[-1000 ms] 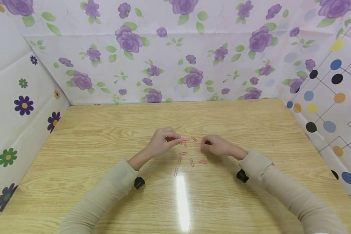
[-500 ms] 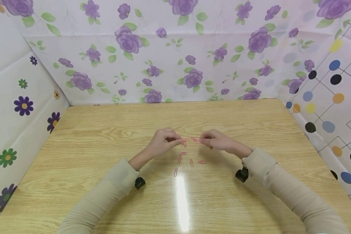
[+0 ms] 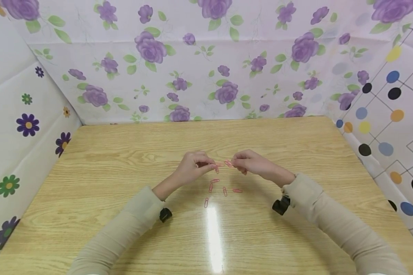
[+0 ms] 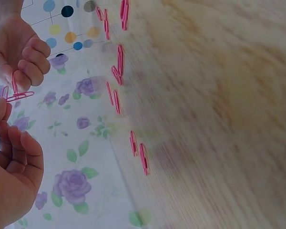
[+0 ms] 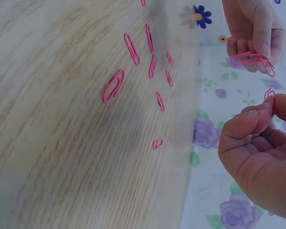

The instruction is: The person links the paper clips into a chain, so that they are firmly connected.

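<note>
In the head view my left hand and my right hand face each other above the table, a small gap between their fingertips. My left thumb and fingers pinch pink paper clips that look hooked together, one hanging across the other in the right wrist view. A single pink paper clip sticks up from the pinched thumb and fingertip of my right hand. From the left wrist, the clips overlap right between the two hands.
Several loose pink paper clips lie on the wooden table nearer the body, among them one slanted clip, one sideways clip and a front clip. Patterned cloth walls the table's back and sides.
My right hand has risen from lower right with a paper clip and come left, closer to my left hand. The left hand has stayed almost still, still pinching its clips.
</note>
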The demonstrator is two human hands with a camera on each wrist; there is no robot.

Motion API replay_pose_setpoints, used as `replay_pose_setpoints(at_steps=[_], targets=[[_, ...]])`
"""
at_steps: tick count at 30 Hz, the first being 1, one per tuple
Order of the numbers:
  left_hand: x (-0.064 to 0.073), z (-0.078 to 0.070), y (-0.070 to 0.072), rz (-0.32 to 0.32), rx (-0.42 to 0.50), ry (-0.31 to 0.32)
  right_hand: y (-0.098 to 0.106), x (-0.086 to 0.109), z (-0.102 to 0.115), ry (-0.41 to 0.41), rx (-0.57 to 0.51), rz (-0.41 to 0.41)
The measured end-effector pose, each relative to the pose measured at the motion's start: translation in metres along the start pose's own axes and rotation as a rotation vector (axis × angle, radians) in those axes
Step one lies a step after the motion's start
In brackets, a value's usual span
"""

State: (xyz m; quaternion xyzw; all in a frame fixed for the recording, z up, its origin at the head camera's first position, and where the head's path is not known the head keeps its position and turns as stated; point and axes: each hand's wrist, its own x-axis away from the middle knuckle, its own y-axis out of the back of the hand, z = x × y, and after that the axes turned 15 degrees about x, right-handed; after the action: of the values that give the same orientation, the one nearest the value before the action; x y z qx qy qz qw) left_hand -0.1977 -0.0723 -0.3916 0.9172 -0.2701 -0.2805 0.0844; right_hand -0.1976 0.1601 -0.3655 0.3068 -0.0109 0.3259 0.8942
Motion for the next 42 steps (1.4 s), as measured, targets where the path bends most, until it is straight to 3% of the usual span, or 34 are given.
replay_pose_setpoints(at_steps=[11,18,21,30,37,39,42], targets=[[-0.002,-0.004,-0.002,-0.005,-0.018,0.023,-0.005,-0.005,0.005,-0.015,-0.01,-0.015],[-0.004,-0.036,-0.003,0.002,-0.035,0.005,-0.007,-0.005,0.008,0.006,-0.022,-0.004],[-0.004,-0.04,-0.003,-0.003,-0.041,0.003,-0.008,-0.005,0.007,0.01,-0.02,0.002],[-0.004,-0.041,-0.002,-0.023,-0.046,0.0,-0.007,-0.002,0.006,0.011,0.016,0.037],[-0.002,-0.045,0.0,-0.036,-0.053,0.041,-0.003,0.002,0.007,0.018,0.059,0.045],[-0.001,-0.043,0.001,-0.027,-0.048,0.049,-0.002,0.003,0.008,0.027,0.073,0.036],[0.001,-0.027,0.001,-0.02,-0.046,0.06,-0.002,0.003,0.009,0.041,0.093,0.015]])
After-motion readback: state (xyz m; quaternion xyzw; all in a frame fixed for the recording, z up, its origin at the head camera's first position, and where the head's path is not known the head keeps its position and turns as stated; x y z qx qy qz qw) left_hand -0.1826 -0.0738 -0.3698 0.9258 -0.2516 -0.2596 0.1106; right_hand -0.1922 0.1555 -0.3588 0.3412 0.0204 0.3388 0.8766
